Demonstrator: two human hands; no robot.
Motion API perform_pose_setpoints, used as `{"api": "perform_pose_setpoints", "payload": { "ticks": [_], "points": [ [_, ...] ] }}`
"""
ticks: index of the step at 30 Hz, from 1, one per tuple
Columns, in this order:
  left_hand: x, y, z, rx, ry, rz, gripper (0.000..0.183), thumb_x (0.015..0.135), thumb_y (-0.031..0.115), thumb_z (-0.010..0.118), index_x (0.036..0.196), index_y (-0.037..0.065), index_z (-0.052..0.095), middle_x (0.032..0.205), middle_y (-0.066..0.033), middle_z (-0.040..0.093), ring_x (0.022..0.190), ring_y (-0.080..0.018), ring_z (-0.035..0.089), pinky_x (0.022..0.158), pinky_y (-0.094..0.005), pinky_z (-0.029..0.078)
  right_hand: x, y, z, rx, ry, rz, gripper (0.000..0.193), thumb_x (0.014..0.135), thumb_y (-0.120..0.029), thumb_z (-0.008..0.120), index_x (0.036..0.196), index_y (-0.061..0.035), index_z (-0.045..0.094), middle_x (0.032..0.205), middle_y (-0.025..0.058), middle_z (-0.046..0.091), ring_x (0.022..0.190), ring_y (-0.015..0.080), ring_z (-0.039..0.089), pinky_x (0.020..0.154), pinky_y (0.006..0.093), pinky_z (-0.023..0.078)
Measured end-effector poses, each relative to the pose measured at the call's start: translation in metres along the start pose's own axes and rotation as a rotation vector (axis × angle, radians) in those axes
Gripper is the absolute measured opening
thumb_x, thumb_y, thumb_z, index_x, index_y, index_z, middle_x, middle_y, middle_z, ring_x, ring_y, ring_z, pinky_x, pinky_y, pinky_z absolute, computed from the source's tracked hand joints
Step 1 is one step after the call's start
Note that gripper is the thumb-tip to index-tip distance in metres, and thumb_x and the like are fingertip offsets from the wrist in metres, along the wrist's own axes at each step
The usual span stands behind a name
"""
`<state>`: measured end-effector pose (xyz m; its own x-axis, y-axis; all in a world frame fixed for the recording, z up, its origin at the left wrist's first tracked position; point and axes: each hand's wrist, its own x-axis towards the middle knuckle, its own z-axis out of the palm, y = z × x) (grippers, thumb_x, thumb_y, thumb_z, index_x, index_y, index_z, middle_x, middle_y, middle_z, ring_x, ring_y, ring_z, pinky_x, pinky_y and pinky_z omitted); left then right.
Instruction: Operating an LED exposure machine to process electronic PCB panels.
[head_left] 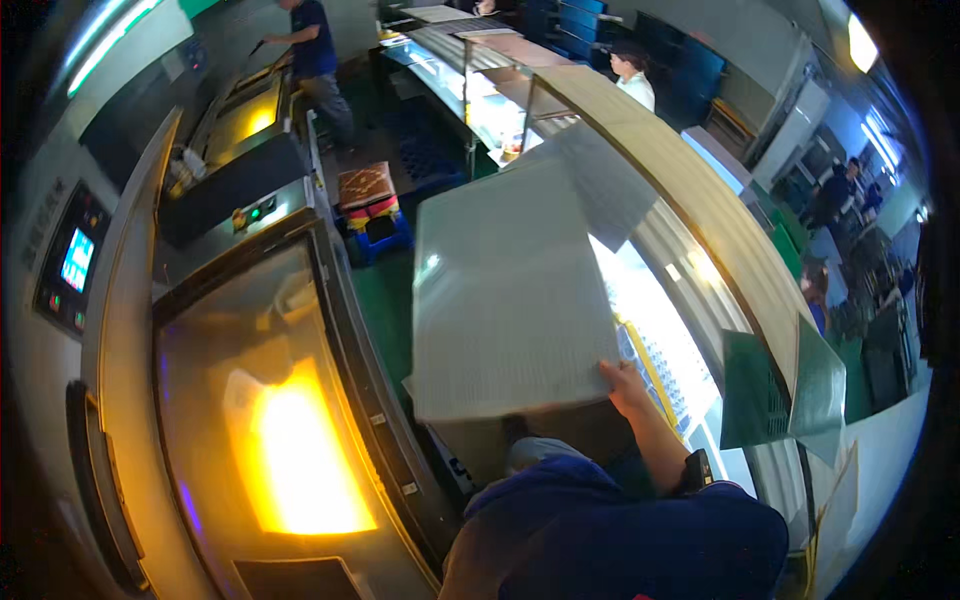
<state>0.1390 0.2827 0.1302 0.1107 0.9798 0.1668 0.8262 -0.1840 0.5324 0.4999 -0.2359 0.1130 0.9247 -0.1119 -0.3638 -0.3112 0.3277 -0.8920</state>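
Note:
A large pale grey sheet [510, 300] with a fine dotted or lined pattern stretches out in front of me, its surface slightly glossy. My right hand [626, 388] grips it at the near right corner, the thumb lying on top and the fingers going under the edge. A dark watch [698, 468] sits on that wrist. My left hand does not show; the sheet or my body may hide it. Left of the sheet, a machine's framed bed [200, 400] glows bright yellow through its surface.
A control panel [76, 262] with a lit screen is at the far left. A lit table [690, 400] runs along the right under a long shelf [650, 130]. A blue stool [382, 236] stands ahead. One person [312, 50] works at another machine; another [632, 80] is beyond the shelf.

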Motion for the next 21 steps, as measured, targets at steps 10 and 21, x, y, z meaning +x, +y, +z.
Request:
{"api": "perform_pose_setpoints", "payload": {
  "ticks": [10, 21],
  "points": [
    [-0.059, 0.132, 0.028, -0.14, -0.277, 0.083, 0.079, 0.067, 0.041, 0.082, 0.128, -0.003, 0.056, 0.118, -0.0188, 0.063, 0.104, -0.0317, 0.061, 0.09, -0.0432, 0.05, 0.135, -0.005, -0.041, 0.11, 0.391, -0.072, 0.043, 0.093, -0.025, 0.063, 0.125, 0.0013, 0.052, 0.109, 0.0113, 0.062, 0.096, 0.0201, 0.062, 0.075, 0.0368, 0.056],
    [-0.094, 0.195, 0.023, -0.197, -0.387, 0.013, 0.07, 0.071, 0.031, 0.08, 0.126, -0.005, 0.057, 0.119, -0.0179, 0.063, 0.101, -0.029, 0.061, 0.089, -0.0404, 0.05, 0.321, -0.076, -0.076, -0.04, 0.524, -0.013, 0.06, 0.089, -0.036, 0.069, 0.125, 0.0084, 0.049, 0.1, 0.0188, 0.061, 0.067, 0.0249, 0.065, 0.051, 0.0336, 0.057]
  ]
}}
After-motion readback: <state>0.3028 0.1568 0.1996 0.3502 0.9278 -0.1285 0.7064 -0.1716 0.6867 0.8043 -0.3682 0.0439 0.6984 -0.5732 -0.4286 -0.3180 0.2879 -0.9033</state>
